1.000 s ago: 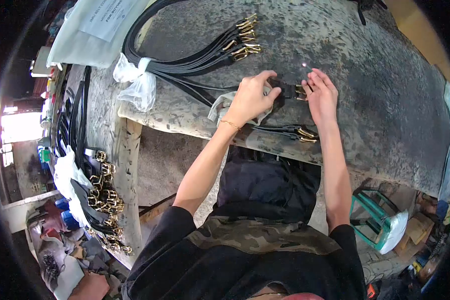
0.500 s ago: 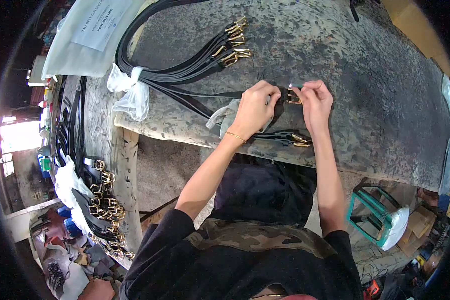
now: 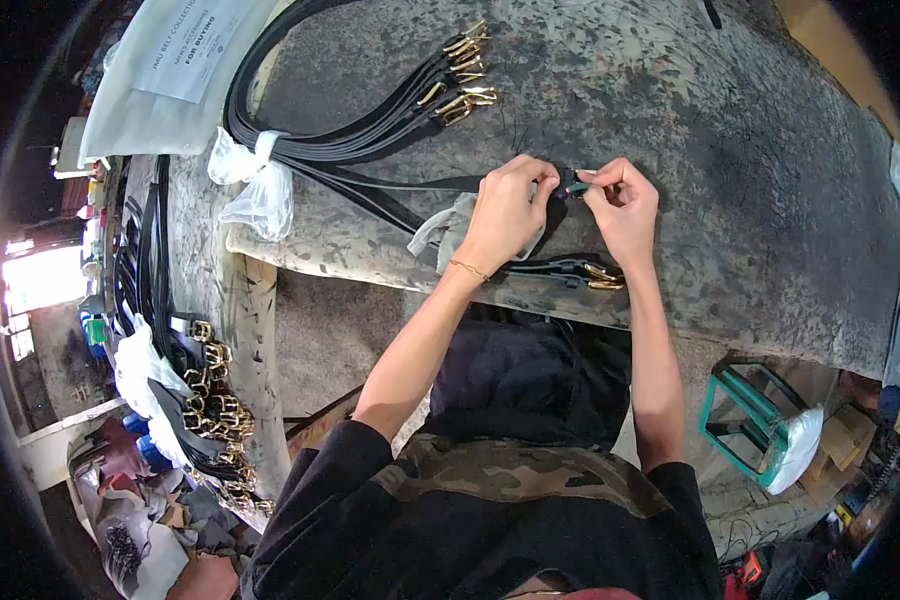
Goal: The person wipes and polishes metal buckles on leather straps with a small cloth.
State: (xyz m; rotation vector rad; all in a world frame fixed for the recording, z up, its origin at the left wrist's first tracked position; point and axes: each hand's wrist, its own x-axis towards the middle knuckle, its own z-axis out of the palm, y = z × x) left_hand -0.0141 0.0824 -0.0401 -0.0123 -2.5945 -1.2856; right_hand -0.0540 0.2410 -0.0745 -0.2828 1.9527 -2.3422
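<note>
My left hand [image 3: 511, 207] is closed around the end of a black belt [image 3: 425, 185], close to its buckle end, with a pale cloth [image 3: 454, 232] beneath the palm. To its right, my right hand [image 3: 622, 207] pinches a small dark green piece [image 3: 578, 187] at the belt's end. The buckle there is mostly hidden by the fingers. Farther back on the table lies a bundle of black belts [image 3: 370, 140] with gold buckles [image 3: 467, 75], tied with white plastic [image 3: 266, 180]. Nearer to me, more belts with gold buckles [image 3: 603, 275] rest by the table edge.
The worn grey table [image 3: 770, 220] spreads under both hands. A printed sheet [image 3: 192, 45] in plastic lies at the back left. Another belt bundle with gold buckles [image 3: 220, 410] hangs at the left. A green frame [image 3: 745, 410] is down at the right.
The gold buckle that showed between my hands is now mostly hidden. My right hand has shifted slightly left, and the green piece has moved left and lower.
</note>
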